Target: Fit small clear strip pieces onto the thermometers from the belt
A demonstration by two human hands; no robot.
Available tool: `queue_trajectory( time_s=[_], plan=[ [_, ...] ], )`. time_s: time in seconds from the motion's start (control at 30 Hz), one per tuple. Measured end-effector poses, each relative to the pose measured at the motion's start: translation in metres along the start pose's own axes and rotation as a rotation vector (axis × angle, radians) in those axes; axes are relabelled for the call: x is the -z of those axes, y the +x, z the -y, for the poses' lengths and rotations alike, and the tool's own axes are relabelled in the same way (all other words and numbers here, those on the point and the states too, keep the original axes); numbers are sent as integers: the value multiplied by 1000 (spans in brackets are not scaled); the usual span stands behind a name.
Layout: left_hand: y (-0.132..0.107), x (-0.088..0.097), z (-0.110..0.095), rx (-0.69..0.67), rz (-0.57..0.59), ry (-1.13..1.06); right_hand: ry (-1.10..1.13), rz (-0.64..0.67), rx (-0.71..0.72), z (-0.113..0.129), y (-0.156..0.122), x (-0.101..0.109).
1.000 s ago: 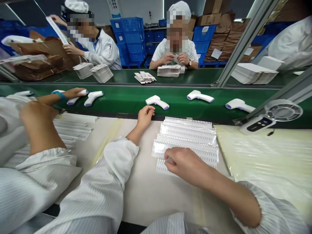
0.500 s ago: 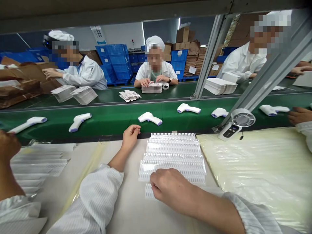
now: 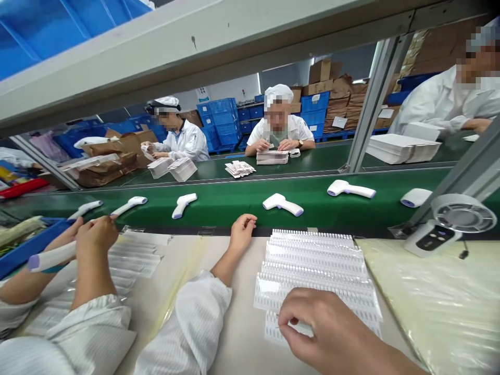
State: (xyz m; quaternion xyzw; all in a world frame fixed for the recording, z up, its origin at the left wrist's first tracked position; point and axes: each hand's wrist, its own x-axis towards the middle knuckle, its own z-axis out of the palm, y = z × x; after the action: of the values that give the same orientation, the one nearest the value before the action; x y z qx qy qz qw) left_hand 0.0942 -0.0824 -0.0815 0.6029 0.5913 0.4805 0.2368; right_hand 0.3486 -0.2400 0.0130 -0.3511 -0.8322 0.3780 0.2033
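Label sheets [image 3: 312, 268], clear strips with rows of small white tabs, lie overlapped on the pale table. My right hand [image 3: 320, 323] hovers over the nearest strips, thumb and forefinger pinched together; whatever is between the tips is too small to make out. Farther forward and left, my left hand [image 3: 241, 233] rests by the edge of the green belt, fingers loosely curled in, with nothing visible in them. Beyond it, on the belt, lies a white and purple infrared thermometer [image 3: 282, 204].
More thermometers [image 3: 350, 189] are spaced along the green belt [image 3: 219, 200]. A small fan [image 3: 449, 224] stands by a metal post at right, beside a yellowish plastic-wrapped stack [image 3: 425, 302]. At left, a co-worker's hands [image 3: 96, 239] work near another thermometer [image 3: 52, 256]. Other people sit across the belt.
The view has tilted up and swung left, so everything sits further right and lower. My right hand's pinch now shows a gap behind the fingertips. My left hand stays by the belt.
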Motion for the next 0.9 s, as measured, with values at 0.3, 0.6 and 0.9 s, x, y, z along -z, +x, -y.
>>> queue_trajectory(
  time_s=[0.3, 0.6, 0.9],
  plan=[
    [4, 5, -10, -50, 3, 267, 11, -101, 99, -6, 0, 15],
    [49, 106, -5, 131, -356, 696, -8, -155, 68, -5, -1, 32],
    [72, 144, 1, 463, -411, 496, 98, -172, -16, -17, 8, 29]
  ],
)
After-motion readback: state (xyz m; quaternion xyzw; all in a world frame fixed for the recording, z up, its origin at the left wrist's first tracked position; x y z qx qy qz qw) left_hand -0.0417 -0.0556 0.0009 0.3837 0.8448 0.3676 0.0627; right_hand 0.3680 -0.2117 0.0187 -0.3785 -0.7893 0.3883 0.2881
